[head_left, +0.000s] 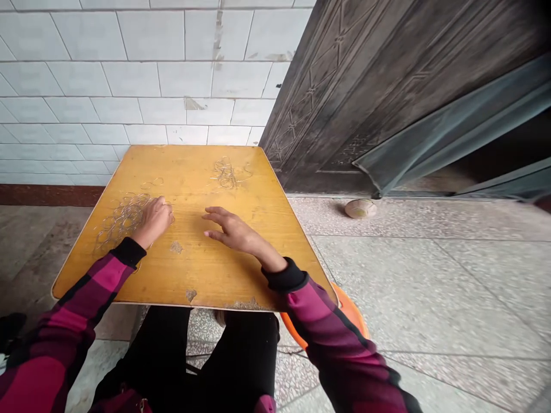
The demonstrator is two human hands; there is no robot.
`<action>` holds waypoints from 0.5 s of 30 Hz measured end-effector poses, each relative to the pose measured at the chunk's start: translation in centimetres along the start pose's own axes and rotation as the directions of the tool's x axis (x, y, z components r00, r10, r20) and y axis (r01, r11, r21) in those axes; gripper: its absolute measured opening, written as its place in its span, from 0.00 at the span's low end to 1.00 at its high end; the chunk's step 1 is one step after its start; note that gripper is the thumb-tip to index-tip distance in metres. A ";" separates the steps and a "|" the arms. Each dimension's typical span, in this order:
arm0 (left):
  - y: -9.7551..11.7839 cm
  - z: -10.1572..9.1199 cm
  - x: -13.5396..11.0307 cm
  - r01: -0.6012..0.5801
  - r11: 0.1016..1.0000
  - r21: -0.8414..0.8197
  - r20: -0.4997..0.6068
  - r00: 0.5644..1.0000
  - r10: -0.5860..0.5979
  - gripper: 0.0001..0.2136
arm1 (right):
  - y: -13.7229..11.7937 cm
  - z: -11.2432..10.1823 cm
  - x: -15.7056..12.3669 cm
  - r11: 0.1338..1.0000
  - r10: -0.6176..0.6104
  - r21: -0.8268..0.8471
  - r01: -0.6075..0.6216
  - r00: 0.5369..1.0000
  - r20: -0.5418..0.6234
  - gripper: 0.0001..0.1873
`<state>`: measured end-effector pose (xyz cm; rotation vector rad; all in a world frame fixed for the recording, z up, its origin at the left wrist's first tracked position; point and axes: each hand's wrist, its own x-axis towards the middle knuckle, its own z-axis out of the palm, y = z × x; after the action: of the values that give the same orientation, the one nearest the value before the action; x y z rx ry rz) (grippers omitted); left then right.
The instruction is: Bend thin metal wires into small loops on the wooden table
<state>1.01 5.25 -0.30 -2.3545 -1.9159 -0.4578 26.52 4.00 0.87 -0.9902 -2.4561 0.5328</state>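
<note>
A small yellow wooden table stands before me. My left hand rests on its left part, fingers curled at the edge of a pile of thin wire rings; what it grips, if anything, is hidden. My right hand hovers over the table's middle with fingers stretched out and apart, holding nothing. A smaller tangle of thin wire lies near the table's far edge. A few loose rings lie behind the pile. Both arms wear magenta-and-black checked sleeves.
A white tiled wall rises behind the table. A dark metal door stands at the right. A worn ball lies on the stone floor by the door. An orange stool shows under my right arm.
</note>
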 end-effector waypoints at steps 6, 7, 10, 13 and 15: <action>-1.3 -2.7 1.0 0.025 0.937 -0.350 -0.255 0.959 -0.121 0.08 | 2.9 1.7 0.3 0.972 0.154 0.196 -0.127 0.979 -0.130 0.16; -1.5 -3.1 1.1 0.010 0.906 -0.423 -0.285 0.948 -0.143 0.07 | 3.3 1.9 0.2 0.967 0.181 0.206 -0.150 0.973 -0.143 0.15; -1.7 -3.7 1.1 -0.049 0.791 -0.610 -0.316 0.930 -0.186 0.06 | 3.5 2.5 -0.1 0.971 0.193 0.176 -0.162 0.966 -0.174 0.12; -1.2 -3.7 1.0 -0.108 0.632 -0.767 -0.354 0.893 -0.277 0.06 | 2.9 2.8 -0.3 0.978 0.157 0.164 -0.131 0.974 -0.163 0.11; -0.5 -3.8 0.8 -0.161 0.477 -0.864 -0.351 0.872 -0.342 0.06 | 2.5 3.0 -0.3 0.976 0.151 0.182 -0.121 0.975 -0.163 0.11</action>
<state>-0.03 5.25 3.44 -2.1148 -1.7227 -2.3093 26.47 4.91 -2.93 -1.0909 -2.1591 0.6597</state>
